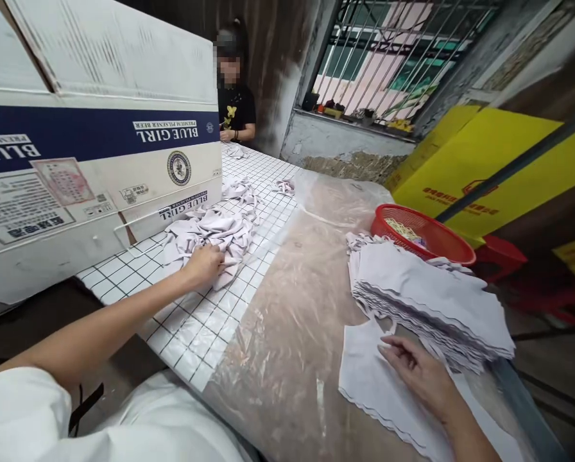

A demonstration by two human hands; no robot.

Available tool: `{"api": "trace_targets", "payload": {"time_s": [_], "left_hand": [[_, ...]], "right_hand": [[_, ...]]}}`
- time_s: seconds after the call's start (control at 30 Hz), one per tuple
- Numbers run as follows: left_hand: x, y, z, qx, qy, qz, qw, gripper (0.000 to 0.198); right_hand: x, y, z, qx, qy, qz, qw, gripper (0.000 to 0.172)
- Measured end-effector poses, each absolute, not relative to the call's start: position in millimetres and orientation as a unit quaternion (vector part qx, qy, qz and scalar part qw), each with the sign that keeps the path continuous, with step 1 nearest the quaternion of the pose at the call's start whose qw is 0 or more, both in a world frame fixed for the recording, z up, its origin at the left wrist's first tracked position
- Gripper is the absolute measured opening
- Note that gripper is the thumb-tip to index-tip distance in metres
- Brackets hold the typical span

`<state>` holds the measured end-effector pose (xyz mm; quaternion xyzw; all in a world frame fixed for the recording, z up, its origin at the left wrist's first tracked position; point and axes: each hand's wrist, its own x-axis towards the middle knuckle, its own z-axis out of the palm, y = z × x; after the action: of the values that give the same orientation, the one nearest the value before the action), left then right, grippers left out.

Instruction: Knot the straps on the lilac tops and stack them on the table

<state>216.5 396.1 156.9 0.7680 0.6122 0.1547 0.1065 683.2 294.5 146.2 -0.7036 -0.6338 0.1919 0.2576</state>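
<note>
My left hand [208,264] reaches into a loose heap of pale lilac strappy tops [232,231] beside the carton, its fingers curled around some of the cloth. On the right, one pale top [369,366] with thin straps and a wavy hem lies spread flat. My right hand [415,369] rests over that top with its fingers apart and slightly bent, gripping nothing. Just beyond it is a thick, neat stack of similar tops [427,295], wavy edges aligned, at the table's right edge.
A large beer carton [99,141] with upside-down print stands at the left. Clear plastic sheeting [278,308] covers part of the grid-patterned table [196,353]. A red basket [381,221] with small items sits behind the stack. Another person [237,109] is at the far end.
</note>
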Motion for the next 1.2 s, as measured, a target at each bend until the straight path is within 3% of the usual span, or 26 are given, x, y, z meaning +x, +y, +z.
{"api": "trace_targets", "payload": {"time_s": [0.1,0.23,0.37,0.5,0.6,0.67,0.77,0.93,1.07,1.2], "left_hand": [[204,395,178,0.776,0.577,0.187,0.171,0.017],[224,382,233,0.763,0.416,0.34,0.36,0.023],[250,370,287,0.737,0.241,0.436,0.458,0.027],[253,375,285,0.734,0.264,0.402,0.48,0.023],[235,390,243,0.746,0.4,0.284,0.451,0.014],[220,396,209,0.752,0.504,0.214,0.368,0.009],[201,396,168,0.775,0.55,0.185,0.249,0.018],[212,383,145,0.886,0.371,0.191,0.203,0.019],[255,374,139,0.944,0.236,0.137,0.183,0.033],[289,374,130,0.952,0.216,0.111,0.185,0.015]], "right_hand": [[644,297,172,-0.676,-0.662,0.152,0.285,0.036],[560,303,199,-0.616,-0.679,0.192,0.349,0.039],[484,313,204,-0.517,-0.658,0.333,0.435,0.065],[460,314,196,-0.498,-0.622,0.414,0.441,0.053],[474,305,180,-0.551,-0.584,0.443,0.399,0.044],[488,297,165,-0.613,-0.57,0.421,0.349,0.041],[503,285,143,-0.69,-0.562,0.343,0.3,0.034],[500,265,136,-0.704,-0.576,0.265,0.321,0.026],[480,243,143,-0.669,-0.616,0.263,0.321,0.025],[462,227,135,-0.691,-0.626,0.226,0.281,0.029]]}}
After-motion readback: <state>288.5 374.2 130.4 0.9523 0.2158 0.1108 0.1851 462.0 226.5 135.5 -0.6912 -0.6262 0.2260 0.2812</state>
